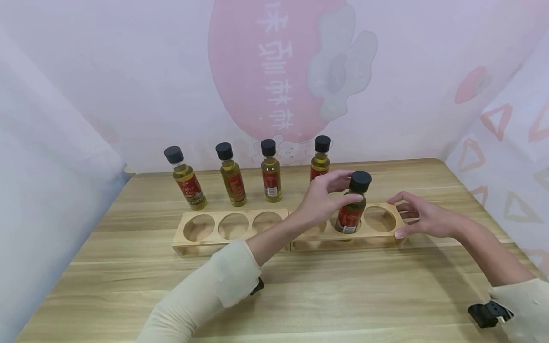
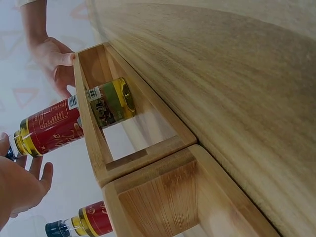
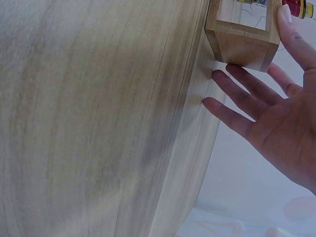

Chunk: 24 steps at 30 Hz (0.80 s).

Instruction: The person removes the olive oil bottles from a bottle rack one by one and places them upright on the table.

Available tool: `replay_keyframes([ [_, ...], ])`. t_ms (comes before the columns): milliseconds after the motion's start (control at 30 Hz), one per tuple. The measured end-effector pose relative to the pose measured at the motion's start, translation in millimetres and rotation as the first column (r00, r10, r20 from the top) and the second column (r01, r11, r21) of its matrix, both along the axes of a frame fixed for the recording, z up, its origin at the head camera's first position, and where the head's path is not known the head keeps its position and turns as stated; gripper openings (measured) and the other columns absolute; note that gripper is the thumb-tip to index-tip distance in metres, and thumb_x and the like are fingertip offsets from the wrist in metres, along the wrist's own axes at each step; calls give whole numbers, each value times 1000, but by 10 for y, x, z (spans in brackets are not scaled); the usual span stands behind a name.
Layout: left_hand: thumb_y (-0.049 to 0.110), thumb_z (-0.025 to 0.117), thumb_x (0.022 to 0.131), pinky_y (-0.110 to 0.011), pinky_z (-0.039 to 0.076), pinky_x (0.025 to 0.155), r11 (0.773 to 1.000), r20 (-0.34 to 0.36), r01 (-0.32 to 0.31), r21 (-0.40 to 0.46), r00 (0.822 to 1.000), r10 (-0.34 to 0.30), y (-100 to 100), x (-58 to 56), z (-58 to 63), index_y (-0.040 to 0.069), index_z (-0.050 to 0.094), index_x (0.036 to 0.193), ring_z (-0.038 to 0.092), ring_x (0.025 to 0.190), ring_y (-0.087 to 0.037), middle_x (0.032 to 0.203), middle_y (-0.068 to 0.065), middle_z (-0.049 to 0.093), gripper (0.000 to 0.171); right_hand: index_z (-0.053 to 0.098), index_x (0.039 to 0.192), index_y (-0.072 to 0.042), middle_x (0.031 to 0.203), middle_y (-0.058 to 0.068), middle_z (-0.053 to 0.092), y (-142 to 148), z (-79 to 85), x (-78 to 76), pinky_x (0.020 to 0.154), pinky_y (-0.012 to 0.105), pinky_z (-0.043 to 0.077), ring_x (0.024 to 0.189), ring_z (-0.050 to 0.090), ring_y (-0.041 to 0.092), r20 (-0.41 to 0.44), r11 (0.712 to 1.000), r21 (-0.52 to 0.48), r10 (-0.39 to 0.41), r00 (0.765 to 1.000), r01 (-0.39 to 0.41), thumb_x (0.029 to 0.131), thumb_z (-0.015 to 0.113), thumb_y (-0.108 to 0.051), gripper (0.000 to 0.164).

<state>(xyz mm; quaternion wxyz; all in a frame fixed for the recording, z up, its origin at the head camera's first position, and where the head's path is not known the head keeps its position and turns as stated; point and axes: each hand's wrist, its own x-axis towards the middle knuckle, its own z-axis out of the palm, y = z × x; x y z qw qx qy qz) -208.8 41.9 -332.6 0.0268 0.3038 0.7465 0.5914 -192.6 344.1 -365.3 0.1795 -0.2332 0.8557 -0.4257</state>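
Observation:
In the head view my left hand [image 1: 319, 200] holds an olive oil bottle [image 1: 350, 216] near its neck, just under the black cap. The bottle stands in the middle hole of the right wooden rack [image 1: 326, 237]. In the left wrist view its lower part [image 2: 111, 102] passes through the rack's top board, with the base close to the bottom board. My right hand [image 1: 426, 216] grips the rack's right end, thumb at the front corner and index finger at the back corner. From the right wrist view, the other fingers [image 3: 239, 94] spread beside the end panel.
A second wooden rack [image 1: 180, 238] with three round holes adjoins on the left, partly covered by my left forearm. Several more oil bottles, including one upright bottle [image 1: 271, 178], stand in a row behind the racks. A printed curtain [image 1: 150, 95] hangs behind the table [image 1: 343, 295].

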Motion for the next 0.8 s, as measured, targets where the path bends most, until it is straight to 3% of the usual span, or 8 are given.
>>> replay_keyframes([
  [367,9,81,92,-30,53,106,1000,-4,20,13,1000,-20,31,17,53,2,62,140,69,119,-18,127,-14,73,52,33,139,12,141,42,50,8,3,14,99,68,51,130,48,64,-4,1000,-11,-4,1000,4,89,81,-4,72],
  [800,3,81,89,-24,57,95,998,28,32,47,999,-34,44,15,94,-1,67,134,75,104,-17,118,-17,75,47,34,139,11,141,42,50,12,-3,-8,100,69,50,130,47,63,6,1000,-9,-6,1000,6,89,81,-4,71],
])
